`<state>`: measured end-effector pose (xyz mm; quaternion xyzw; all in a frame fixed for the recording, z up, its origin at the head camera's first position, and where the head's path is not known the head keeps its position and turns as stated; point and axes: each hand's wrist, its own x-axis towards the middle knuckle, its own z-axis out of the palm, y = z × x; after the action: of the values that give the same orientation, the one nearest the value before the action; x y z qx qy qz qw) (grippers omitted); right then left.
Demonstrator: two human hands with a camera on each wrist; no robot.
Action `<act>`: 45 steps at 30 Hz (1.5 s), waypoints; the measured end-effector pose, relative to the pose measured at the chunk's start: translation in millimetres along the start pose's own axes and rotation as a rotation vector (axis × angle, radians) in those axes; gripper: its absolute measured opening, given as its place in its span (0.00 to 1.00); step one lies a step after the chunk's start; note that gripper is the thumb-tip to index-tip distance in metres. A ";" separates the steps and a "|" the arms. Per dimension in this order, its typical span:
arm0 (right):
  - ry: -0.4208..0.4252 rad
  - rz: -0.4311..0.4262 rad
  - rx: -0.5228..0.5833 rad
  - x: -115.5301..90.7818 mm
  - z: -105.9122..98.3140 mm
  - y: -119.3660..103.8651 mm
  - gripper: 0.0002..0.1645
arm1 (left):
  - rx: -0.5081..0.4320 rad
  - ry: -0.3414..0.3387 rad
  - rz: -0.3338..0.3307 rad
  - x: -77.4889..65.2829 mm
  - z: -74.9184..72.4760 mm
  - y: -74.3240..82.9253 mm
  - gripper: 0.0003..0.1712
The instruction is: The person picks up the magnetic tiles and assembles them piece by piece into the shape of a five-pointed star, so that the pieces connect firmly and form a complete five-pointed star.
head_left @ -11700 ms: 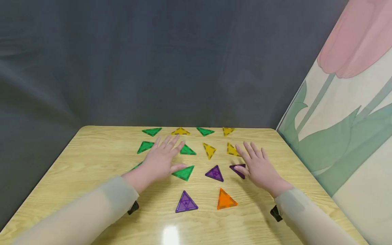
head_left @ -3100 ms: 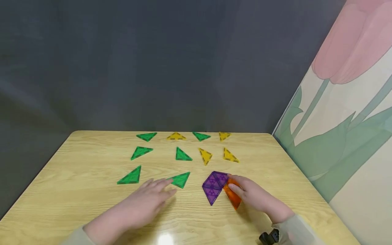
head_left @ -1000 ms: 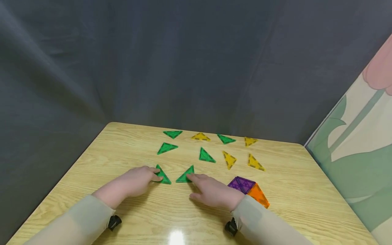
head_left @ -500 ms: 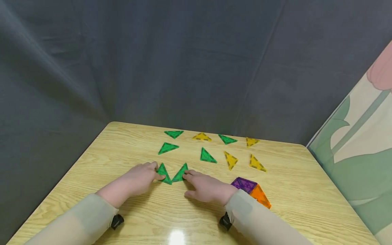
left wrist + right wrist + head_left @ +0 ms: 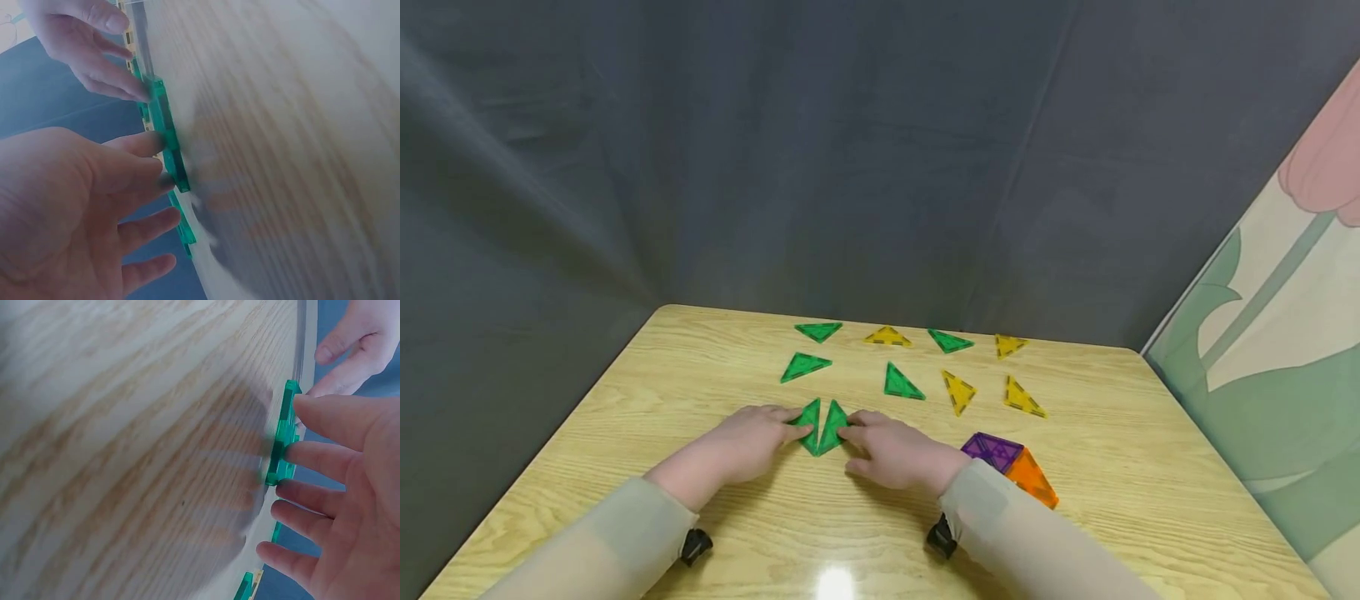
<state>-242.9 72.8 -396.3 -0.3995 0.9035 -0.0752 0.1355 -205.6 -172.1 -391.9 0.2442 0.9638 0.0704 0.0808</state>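
Two green triangular magnetic tiles lie nearly side by side on the table, a thin wedge of gap between them. My left hand (image 5: 745, 446) touches the left green tile (image 5: 810, 414) with its fingertips. On the right green tile (image 5: 831, 431) rest the fingertips of my right hand (image 5: 895, 450). Both wrist views show loosely extended fingers; a green tile (image 5: 164, 115) appears edge-on beneath the left fingertips, and another green tile (image 5: 284, 431) beneath the right ones. Close to my right forearm, purple triangular tiles (image 5: 992, 451) and an orange triangular tile (image 5: 1032, 479) lie joined, partly hidden by the sleeve.
Farther back on the wooden table (image 5: 700, 358) lie several loose triangles, among them a green tile (image 5: 901, 382) and a yellow tile (image 5: 958, 392). A dark curtain (image 5: 850, 167) hangs behind the far edge. On the right stands a flower-patterned panel (image 5: 1285, 367).
Over the last second the two green tiles have slid together and turned until their long edges nearly face. Earlier, the purple and orange tiles lay scattered, then came together at right.
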 end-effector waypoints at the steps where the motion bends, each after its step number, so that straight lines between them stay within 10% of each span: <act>1: 0.010 -0.002 -0.012 0.2 0.4 0.0 0.35 | -0.003 0.002 0.004 0.0 0.1 0.5 0.27; 11: -0.008 0.026 -0.005 2.2 -0.3 -0.3 0.37 | -0.083 0.032 0.025 2.5 1.4 -3.5 0.27; 23: 0.007 0.281 0.104 -1.6 -27.6 40.6 0.35 | -0.331 0.070 -0.130 45.5 -19.2 -65.0 0.28; 32: 0.065 0.390 0.037 14.3 -13.5 52.8 0.36 | -0.257 -0.072 -0.213 77.5 -11.6 -50.8 0.30; 45: -0.003 0.199 0.195 28.7 -14.2 50.9 0.37 | -0.280 -0.078 -0.205 92.1 -8.2 -36.2 0.29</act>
<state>-301.4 85.9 -400.6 -0.2929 0.9269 -0.1485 0.1816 -303.6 -160.0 -401.4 0.1334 0.9606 0.1857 0.1581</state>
